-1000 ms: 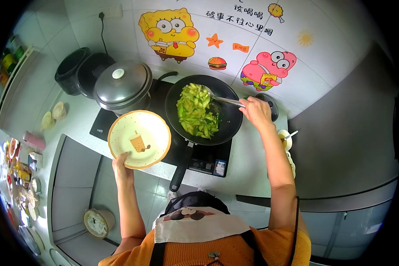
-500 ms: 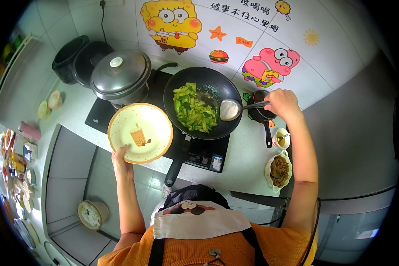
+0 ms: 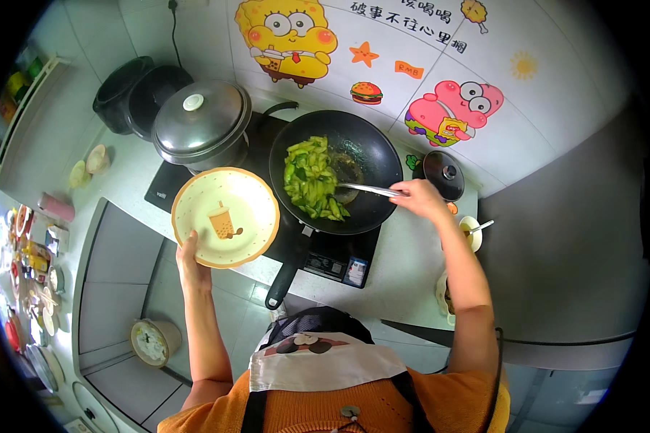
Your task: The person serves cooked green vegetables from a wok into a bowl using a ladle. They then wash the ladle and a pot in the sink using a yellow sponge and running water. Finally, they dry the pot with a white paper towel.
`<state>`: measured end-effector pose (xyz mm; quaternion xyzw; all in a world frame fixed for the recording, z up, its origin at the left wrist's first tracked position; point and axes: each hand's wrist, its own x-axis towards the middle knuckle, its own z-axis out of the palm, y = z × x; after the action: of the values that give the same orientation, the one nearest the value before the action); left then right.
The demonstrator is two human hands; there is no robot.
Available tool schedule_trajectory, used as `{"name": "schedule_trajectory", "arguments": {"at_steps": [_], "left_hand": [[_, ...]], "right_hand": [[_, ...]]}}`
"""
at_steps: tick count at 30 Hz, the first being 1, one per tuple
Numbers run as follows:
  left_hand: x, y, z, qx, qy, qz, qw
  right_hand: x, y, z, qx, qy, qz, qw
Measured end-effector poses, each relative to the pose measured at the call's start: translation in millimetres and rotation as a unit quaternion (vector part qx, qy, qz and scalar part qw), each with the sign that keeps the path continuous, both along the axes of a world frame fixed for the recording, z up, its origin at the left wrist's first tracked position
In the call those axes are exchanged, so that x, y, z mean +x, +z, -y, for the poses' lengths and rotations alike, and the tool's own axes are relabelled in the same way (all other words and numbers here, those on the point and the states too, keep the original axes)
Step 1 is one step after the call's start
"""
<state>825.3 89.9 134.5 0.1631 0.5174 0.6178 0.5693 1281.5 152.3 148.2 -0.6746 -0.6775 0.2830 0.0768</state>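
My left hand [image 3: 193,261] grips the lower left rim of a cream plate [image 3: 249,209] with an orange edge and a printed drink cup. The plate is beside the black wok [image 3: 379,155], left of it, with no food on it. Green vegetable pieces [image 3: 307,173] are heaped in the wok's left half. My right hand [image 3: 419,200] is closed around the metal handle of a spatula [image 3: 368,189]. Its blade is down in the wok at the right edge of the vegetables, partly hidden by them.
Left of the wok stands a lidded metal pot [image 3: 198,126]. The wok's long handle [image 3: 282,281] juts toward me past the counter edge. At right are a small black lidded pan [image 3: 444,177], a white cup [image 3: 471,234] with a spoon, and a white dish [image 3: 444,297] partly behind my arm.
My right hand has moved left and down, bringing the spatula from the wok's right side to the vegetables. They are bunched further left. The plate has barely moved.
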Motion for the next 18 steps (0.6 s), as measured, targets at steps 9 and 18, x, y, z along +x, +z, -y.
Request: {"name": "schedule_trajectory", "arguments": {"at_steps": [9, 18], "left_hand": [[11, 19, -11, 0.024, -0.057, 0.017, 0.998], [26, 19, -21, 0.033, -0.115, 0.013, 0.993]], "right_hand": [[-23, -1, 35, 0.029, -0.07, -0.052, 0.996], [11, 25, 72, 0.061, -0.091, -0.065, 0.992]]}}
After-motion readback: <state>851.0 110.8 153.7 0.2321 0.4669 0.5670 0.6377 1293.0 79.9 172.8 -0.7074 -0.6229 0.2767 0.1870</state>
